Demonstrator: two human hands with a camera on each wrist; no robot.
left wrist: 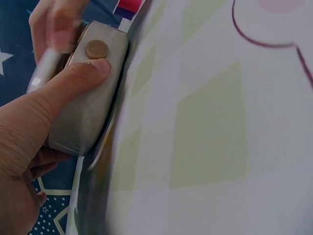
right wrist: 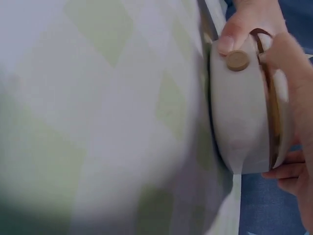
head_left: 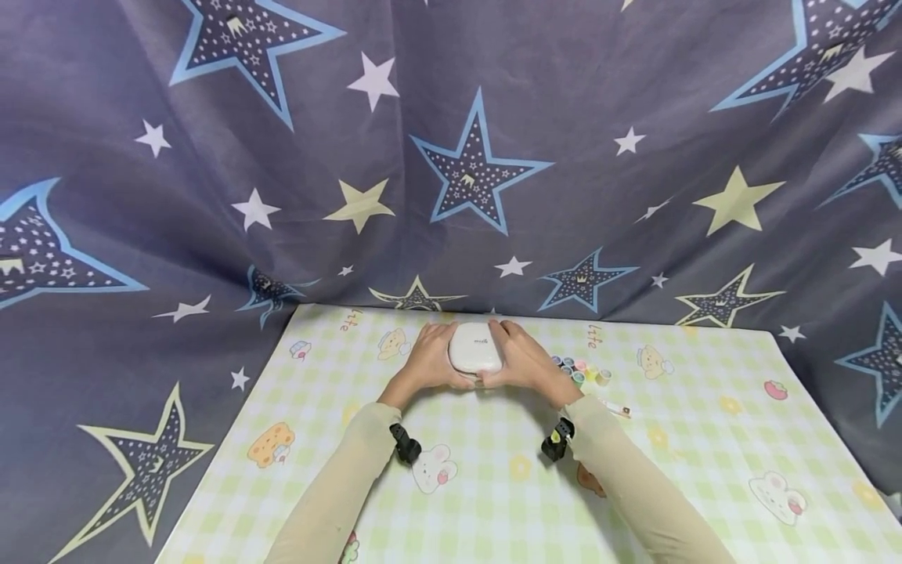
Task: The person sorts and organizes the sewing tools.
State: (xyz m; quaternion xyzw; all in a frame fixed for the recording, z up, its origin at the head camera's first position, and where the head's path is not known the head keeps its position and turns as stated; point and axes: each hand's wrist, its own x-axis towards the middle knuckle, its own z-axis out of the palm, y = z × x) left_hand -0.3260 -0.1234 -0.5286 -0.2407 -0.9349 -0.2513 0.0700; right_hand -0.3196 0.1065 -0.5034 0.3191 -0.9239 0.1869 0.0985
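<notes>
left grip: left hand grasps the white case from its 9 o'clock side; fingers curled round the far edge, thumb on the near side wall.
right grip: right hand grasps the same case from its 3 o'clock side, fingers wrapped over the edge, thumb at the near side.
left thumb detail: in the left wrist view the thumb presses the case's grey side wall just below a round brass-coloured button.
right thumb detail: in the right wrist view the right hand pinches the case at the lid seam; the other hand's thumb tip touches the round button.
case position: held between both palms, centred, at 12 o'clock from the person, near the far edge of the tabletop. Lower edge at the cloth; contact cannot be told from the head view.
case state: rounded square, lid up, small logo on top. Wrist views show a thin dark gap along the seam; whether it is unlatched cannot be told.
paint pots: small cluster of coloured pots at 3 o'clock of the case, just beside the right hand.
small stick: thin white item at 4 o'clock, near the pots, lying flat.
tabletop cover: yellow-green check with cartoon animals.
backdrop: dark star-print fabric hangs behind, 12 o'clock.
</notes>
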